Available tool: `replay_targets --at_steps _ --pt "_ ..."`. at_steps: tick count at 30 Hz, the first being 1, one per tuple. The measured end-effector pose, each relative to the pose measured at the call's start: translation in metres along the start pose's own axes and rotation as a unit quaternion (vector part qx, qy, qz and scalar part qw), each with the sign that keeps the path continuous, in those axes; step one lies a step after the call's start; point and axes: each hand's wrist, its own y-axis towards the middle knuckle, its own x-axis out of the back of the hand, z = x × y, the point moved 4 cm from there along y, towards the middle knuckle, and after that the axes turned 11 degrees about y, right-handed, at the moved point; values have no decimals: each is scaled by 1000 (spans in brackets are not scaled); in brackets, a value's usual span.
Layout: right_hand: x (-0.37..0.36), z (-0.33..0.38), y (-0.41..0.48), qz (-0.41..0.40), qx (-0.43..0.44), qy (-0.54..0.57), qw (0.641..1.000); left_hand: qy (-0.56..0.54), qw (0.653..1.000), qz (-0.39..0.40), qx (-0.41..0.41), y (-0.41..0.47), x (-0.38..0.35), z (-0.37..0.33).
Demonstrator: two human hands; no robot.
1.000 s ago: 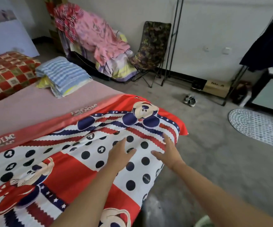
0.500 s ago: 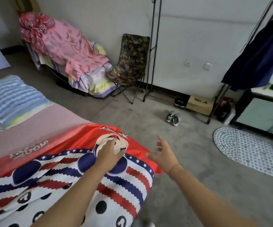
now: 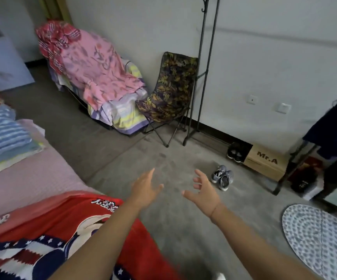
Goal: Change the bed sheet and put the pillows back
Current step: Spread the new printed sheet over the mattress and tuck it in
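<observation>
Beside red cartoon sheet (image 3: 66,225), grey floor (image 3: 107,150), folding chair (image 3: 171,91), round rug (image 3: 321,239)

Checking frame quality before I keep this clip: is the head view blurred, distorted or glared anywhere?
Head view: motion blur smears the pillows at the left edge and the sheet along its near edge. The left hand and right hand are fairly sharp, and the box lettering reads. Wide-angle bowing curves the rack. The light is soft and even, with no glare.

One red sheet (image 3: 66,223), one chair (image 3: 171,91), one rug (image 3: 321,239)
</observation>
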Motion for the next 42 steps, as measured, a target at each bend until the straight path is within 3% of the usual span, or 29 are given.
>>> replay_targets --at_steps 6,10,17,29,33,36,42 --pt "27 36 119 122 14 -15 992 -50 989 -41 130 50 5 0" --pt "-2 50 180 208 -2 -2 978 -82 971 -73 214 55 11 33" --pt "-118 72 267 349 -8 -16 937 -109 915 -143 360 67 48 117" --pt "-369 155 439 485 46 -62 871 -133 838 -211 486 186 139 306" --pt "-449 164 463 544 37 -82 834 -141 799 -214 545 195 149 361" --pt "-513 166 477 606 36 -103 788 -146 756 -224 597 197 151 398" --pt "-634 185 486 733 67 -155 659 -171 623 -262 717 180 142 438"
